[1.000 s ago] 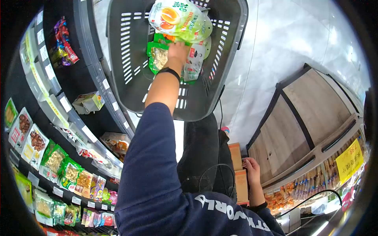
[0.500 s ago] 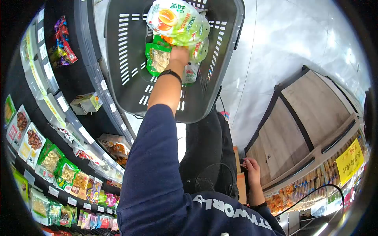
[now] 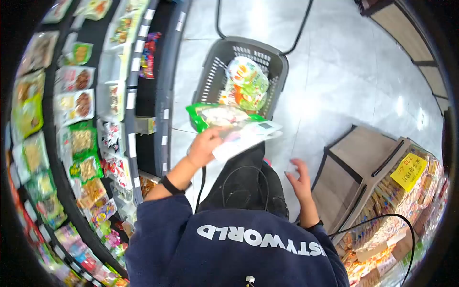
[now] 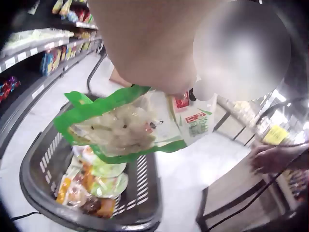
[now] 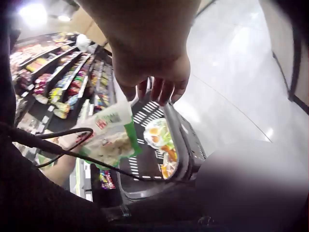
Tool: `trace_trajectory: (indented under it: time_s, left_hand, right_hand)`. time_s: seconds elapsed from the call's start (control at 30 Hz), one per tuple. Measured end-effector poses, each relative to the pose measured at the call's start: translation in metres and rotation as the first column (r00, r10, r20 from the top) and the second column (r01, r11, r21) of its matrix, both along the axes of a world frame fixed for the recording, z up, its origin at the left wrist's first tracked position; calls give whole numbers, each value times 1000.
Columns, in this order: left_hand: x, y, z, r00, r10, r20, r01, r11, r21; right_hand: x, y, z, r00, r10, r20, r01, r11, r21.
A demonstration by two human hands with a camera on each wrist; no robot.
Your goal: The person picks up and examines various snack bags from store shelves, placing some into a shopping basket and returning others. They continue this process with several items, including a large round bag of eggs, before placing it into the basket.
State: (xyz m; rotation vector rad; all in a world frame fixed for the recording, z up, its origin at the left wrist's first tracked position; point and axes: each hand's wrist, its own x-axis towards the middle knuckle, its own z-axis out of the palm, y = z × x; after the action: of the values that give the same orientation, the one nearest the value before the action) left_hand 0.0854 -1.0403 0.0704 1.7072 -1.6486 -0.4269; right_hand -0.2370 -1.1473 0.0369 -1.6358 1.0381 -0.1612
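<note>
My left hand point(image 3: 204, 147) grips a green-and-white snack bag point(image 3: 220, 115) by its white end, with pale pieces showing through the clear window. In the head view the bag overlaps the near rim of the grey shopping basket point(image 3: 206, 79). Within the basket lies a round white-and-green pouch point(image 3: 247, 74) printed with halved eggs, among other packets point(image 4: 75, 191). My right hand point(image 3: 301, 181) hangs right of my legs, fingers parted and nothing held; the right wrist view shows its fingers point(image 5: 166, 92) relaxed, overlapping the basket.
Shelves of bagged snacks point(image 3: 82, 138) run along the left, with a small open carton point(image 3: 145, 125) on one ledge. To the right stands a wood-panelled display point(image 3: 342, 165) with a yellow price sign point(image 3: 409, 171). A black cable point(image 3: 382, 217) crosses near my right arm.
My left hand has come out of the basket with the snack bag, back toward my body. The basket now appears farther off and smaller. My right hand has lifted slightly, its fingers spreading.
</note>
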Motion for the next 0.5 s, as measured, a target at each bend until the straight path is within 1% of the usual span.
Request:
trace_trajectory:
  time_s: [0.03, 0.07, 0.1, 0.13, 0.17, 0.2, 0.23, 0.27, 0.3, 0.33, 0.37, 0.4, 0.43, 0.47, 0.5]
  left_hand:
    - [-17, 22, 31, 997, 76, -25, -76, 997, 6]
    - [-33, 46, 54, 986, 139, -92, -137, 990, 23]
    - [-47, 61, 91, 982, 151, -118, -158, 986, -54]
    - [-62, 79, 119, 948, 177, -265, -220, 965, -144]
    - [-74, 97, 143, 891, 174, -420, -288, 931, -226]
    - [-82, 116, 167, 894, 201, -400, -324, 907, -269]
    - [-91, 139, 189, 852, 216, -477, -382, 880, -283]
    - [-100, 161, 204, 804, 218, -553, -433, 853, -292]
    - [-107, 180, 213, 806, 229, -545, -456, 828, -326]
    - [-116, 198, 218, 625, 258, -737, -631, 723, -282]
    - [-124, 213, 225, 409, 233, -882, -768, 610, -196]
    - [-132, 229, 235, 290, 302, -908, -834, 545, -85]
    - [-136, 244, 239, 300, 293, -908, -844, 526, -109]
    - [-138, 258, 237, 301, 298, -906, -874, 467, -136]
    - [-135, 273, 234, 297, 303, -906, -899, 407, -159]
  right_hand:
    - [5, 3, 17, 998, 24, 49, -22, 999, -25]
    - [16, 2, 38, 993, 38, 112, -27, 994, -102]
    - [30, 3, 56, 982, 60, 181, -27, 983, -180]
    - [34, 6, 61, 964, 166, 206, -114, 963, -244]
    - [48, 15, 77, 945, 217, 244, -145, 948, -282]
    - [61, 27, 96, 848, 235, 476, -141, 964, -225]
    - [69, 42, 116, 708, 228, 668, -167, 974, -155]
    - [77, 61, 129, 582, 185, 792, -306, 952, 3]
    - [76, 75, 151, 586, 179, 790, -483, 860, 163]
    - [73, 85, 157, 659, 276, 700, -557, 804, 208]
    - [75, 96, 168, 709, 374, 598, -613, 746, 260]
    - [81, 111, 180, 686, 404, 605, -637, 735, 232]
    - [87, 133, 203, 707, 328, 627, -619, 716, 323]
    - [94, 149, 218, 729, 250, 637, -597, 688, 413]
    - [103, 158, 223, 718, 276, 639, -614, 684, 395]
